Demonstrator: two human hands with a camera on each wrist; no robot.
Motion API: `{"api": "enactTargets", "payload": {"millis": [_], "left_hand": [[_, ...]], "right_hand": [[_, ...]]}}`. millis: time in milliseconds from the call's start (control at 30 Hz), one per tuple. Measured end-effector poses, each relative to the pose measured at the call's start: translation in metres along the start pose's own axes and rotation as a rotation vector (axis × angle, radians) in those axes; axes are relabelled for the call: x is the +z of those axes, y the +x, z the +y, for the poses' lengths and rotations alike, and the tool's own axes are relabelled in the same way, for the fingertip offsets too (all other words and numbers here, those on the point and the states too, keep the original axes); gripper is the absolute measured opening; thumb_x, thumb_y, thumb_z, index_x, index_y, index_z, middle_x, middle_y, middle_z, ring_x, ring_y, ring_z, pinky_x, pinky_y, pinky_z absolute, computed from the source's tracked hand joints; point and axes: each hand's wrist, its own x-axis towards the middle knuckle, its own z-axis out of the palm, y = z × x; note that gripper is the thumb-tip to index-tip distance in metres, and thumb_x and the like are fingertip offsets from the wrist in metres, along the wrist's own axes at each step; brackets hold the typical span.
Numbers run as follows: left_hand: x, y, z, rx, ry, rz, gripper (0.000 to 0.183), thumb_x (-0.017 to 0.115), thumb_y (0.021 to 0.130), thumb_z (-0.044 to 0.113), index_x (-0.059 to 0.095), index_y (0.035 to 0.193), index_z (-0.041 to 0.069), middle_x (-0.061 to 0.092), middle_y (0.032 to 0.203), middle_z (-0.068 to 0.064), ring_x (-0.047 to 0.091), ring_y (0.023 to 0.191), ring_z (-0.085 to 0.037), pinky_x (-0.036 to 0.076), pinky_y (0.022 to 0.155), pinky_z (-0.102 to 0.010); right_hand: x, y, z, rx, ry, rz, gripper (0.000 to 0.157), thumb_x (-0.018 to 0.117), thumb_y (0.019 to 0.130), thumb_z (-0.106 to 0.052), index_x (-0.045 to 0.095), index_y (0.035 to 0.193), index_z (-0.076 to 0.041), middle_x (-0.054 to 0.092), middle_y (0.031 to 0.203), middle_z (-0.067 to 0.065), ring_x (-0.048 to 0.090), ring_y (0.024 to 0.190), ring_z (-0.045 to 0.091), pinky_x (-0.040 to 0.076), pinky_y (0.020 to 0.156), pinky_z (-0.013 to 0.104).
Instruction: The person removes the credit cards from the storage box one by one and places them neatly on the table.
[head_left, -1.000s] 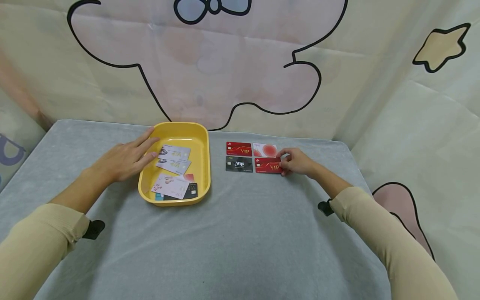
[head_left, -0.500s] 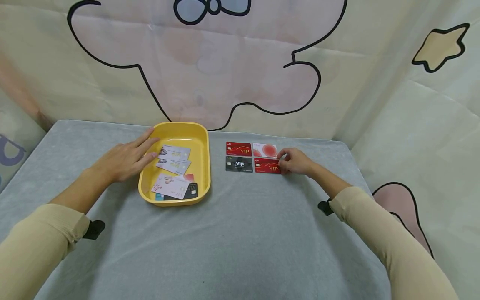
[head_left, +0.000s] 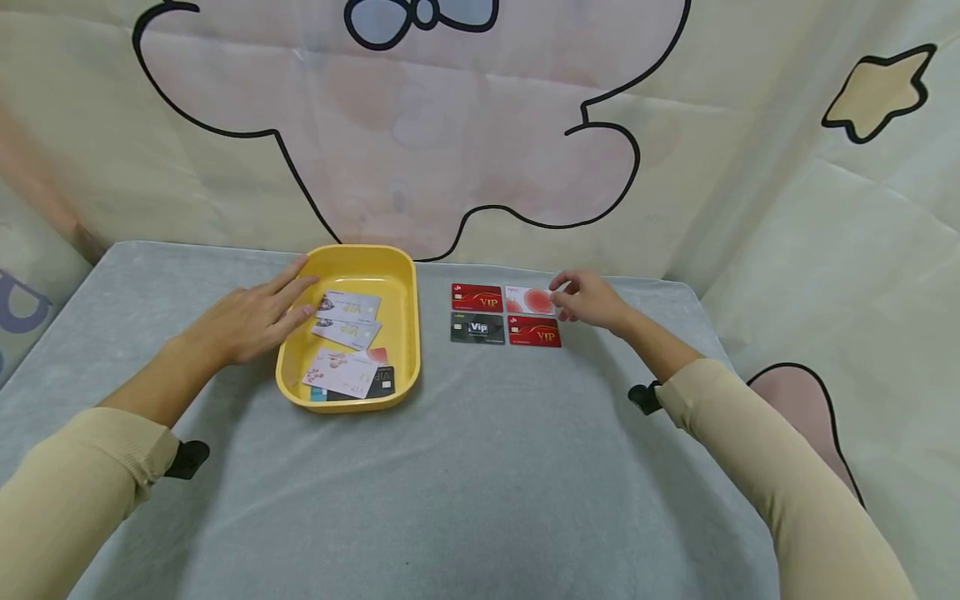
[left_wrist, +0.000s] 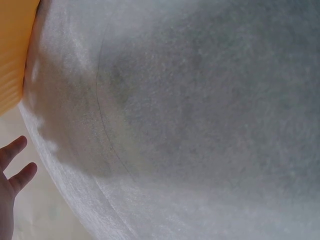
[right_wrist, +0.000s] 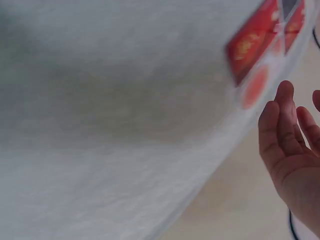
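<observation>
My left hand [head_left: 251,323] lies over the left rim of a yellow tray [head_left: 410,333], its fingers extended. Inside the tray are several cards, among them a white flowered card [head_left: 341,372] overlapping a black card [head_left: 385,382]. Right of the tray, cards lie flat in two rows: a red VIP card [head_left: 476,297], a black Vip card [head_left: 477,328], a second red VIP card [head_left: 534,331] and a white card with red circles [head_left: 531,300]. My right hand [head_left: 591,300] has its loosely bent fingertips at the right edge of the white one, holding nothing.
A grey cloth [head_left: 465,483] covers the table, and its far edge runs just behind the tray and cards. Behind it hangs a printed curtain [head_left: 450,150], with another stretch of curtain [head_left: 862,250] along the right side.
My right hand has left the lower right red card and moved away from me to the white card's right edge. My left hand and the tray stay in place.
</observation>
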Motion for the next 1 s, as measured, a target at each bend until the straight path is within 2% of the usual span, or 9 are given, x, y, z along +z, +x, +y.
{"api": "enactTargets", "payload": {"millis": [233, 400, 600, 767, 900, 1000], "left_hand": [[0.001, 0.001, -0.001, 0.006, -0.001, -0.005, 0.067, 0.029, 0.105, 0.05, 0.025, 0.158, 0.009, -0.002, 0.168, -0.009, 0.046, 0.129, -0.051, 0.037, 0.102, -0.066], [0.001, 0.001, -0.001, -0.003, -0.005, -0.009, 0.067, 0.03, 0.105, 0.05, 0.025, 0.158, 0.01, -0.002, 0.168, -0.009, 0.046, 0.129, -0.051, 0.036, 0.103, -0.067], [-0.001, 0.002, -0.001, 0.008, 0.001, -0.01, 0.066, 0.03, 0.105, 0.049, 0.026, 0.157, 0.009, 0.0, 0.167, -0.011, 0.045, 0.13, -0.051, 0.038, 0.102, -0.066], [-0.001, 0.002, -0.002, 0.019, -0.001, -0.004, 0.066, 0.03, 0.105, 0.048, 0.026, 0.157, 0.008, 0.0, 0.167, -0.011, 0.045, 0.13, -0.05, 0.038, 0.102, -0.065], [-0.001, 0.001, -0.002, 0.019, -0.001, 0.001, 0.066, 0.03, 0.105, 0.048, 0.026, 0.157, 0.008, 0.001, 0.167, -0.011, 0.046, 0.129, -0.051, 0.038, 0.102, -0.065], [0.0, 0.001, -0.003, 0.016, -0.004, 0.0, 0.066, 0.03, 0.105, 0.048, 0.026, 0.157, 0.008, 0.001, 0.167, -0.011, 0.046, 0.129, -0.051, 0.037, 0.103, -0.066]], "right_hand": [[0.003, 0.002, -0.047, -0.08, 0.121, 0.0, 0.036, 0.058, 0.101, -0.025, 0.055, 0.13, -0.004, 0.061, 0.118, 0.022, 0.067, 0.102, 0.038, 0.056, 0.09, 0.044], [0.017, 0.005, -0.081, -0.134, 0.183, -0.066, 0.036, 0.062, 0.099, -0.026, 0.056, 0.13, -0.008, 0.063, 0.118, 0.014, 0.071, 0.098, 0.031, 0.056, 0.089, 0.04], [0.044, 0.011, -0.108, -0.237, 0.253, -0.118, 0.041, 0.067, 0.096, -0.03, 0.058, 0.131, -0.011, 0.065, 0.119, 0.007, 0.068, 0.104, 0.025, 0.055, 0.093, 0.039], [0.063, 0.014, -0.129, -0.3, 0.321, -0.206, 0.045, 0.069, 0.095, -0.027, 0.056, 0.133, -0.007, 0.064, 0.121, 0.007, 0.069, 0.103, 0.02, 0.055, 0.092, 0.036], [0.081, 0.016, -0.142, -0.309, 0.319, -0.259, 0.052, 0.07, 0.093, -0.03, 0.054, 0.136, -0.004, 0.063, 0.123, 0.006, 0.066, 0.105, 0.018, 0.056, 0.09, 0.034], [0.093, 0.018, -0.15, -0.294, 0.302, -0.285, 0.051, 0.072, 0.092, -0.032, 0.057, 0.133, -0.006, 0.064, 0.121, 0.004, 0.063, 0.108, 0.018, 0.056, 0.09, 0.031]]}}
